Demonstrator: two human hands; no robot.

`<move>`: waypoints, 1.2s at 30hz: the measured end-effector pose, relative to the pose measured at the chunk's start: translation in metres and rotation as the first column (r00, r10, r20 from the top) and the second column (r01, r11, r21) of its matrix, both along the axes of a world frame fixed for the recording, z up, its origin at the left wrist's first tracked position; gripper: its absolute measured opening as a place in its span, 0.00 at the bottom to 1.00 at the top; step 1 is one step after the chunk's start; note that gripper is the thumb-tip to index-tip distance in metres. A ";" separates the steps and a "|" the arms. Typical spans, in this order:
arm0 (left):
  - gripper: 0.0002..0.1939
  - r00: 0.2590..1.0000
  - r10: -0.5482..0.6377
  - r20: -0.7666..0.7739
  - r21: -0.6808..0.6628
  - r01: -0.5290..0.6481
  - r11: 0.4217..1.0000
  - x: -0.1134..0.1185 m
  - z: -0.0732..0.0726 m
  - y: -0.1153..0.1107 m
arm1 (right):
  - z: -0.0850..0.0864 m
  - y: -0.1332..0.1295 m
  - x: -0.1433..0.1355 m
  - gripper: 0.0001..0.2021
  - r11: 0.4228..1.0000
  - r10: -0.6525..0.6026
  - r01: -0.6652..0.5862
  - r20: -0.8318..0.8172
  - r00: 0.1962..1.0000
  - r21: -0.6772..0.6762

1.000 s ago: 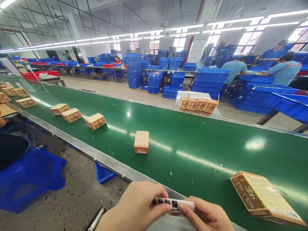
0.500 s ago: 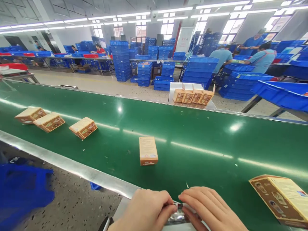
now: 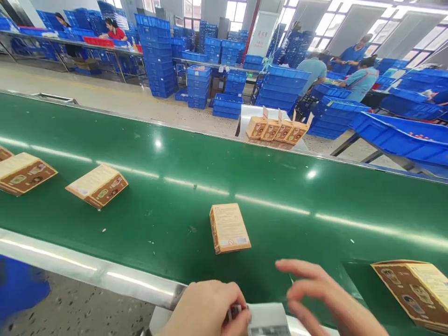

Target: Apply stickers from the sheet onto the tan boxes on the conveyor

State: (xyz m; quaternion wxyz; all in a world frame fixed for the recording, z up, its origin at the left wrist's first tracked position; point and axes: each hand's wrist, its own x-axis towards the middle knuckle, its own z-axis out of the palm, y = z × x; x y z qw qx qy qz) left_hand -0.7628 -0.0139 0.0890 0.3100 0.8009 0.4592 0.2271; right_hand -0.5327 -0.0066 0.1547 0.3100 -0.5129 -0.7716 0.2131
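At the near edge of the green belt, my left hand (image 3: 212, 308) is closed, thumb and fingers pinching a small dark and silvery piece (image 3: 234, 311) mostly hidden by them. My right hand (image 3: 324, 291) hovers to the right over the belt, fingers spread, holding nothing. Below and between them is a pale surface (image 3: 268, 315) with a greyish shiny patch at its lower edge. Beyond my hands a brown and cream carton (image 3: 230, 227) lies on the belt. Another carton (image 3: 415, 291) lies at the right, cut off by the frame.
The green conveyor belt (image 3: 168, 219) runs across the view, with a metal rim (image 3: 87, 268) on my side. More cartons (image 3: 100, 185) lie at the left. Across the belt, several open-flapped cartons (image 3: 278, 129) stand on a ledge. Blue crates (image 3: 156, 56) and co-workers (image 3: 362, 79) are farther back.
My right hand has come away from the left, moved right and opened. My left hand keeps its pinch. The view has tilted down, and the cartons at the left appear larger and farther left.
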 end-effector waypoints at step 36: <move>0.11 0.924 -0.294 -0.245 0.437 0.376 0.817 0.053 -0.001 0.027 | -0.023 0.072 -0.013 0.26 0.730 -0.642 0.573 -0.086 0.762 -0.372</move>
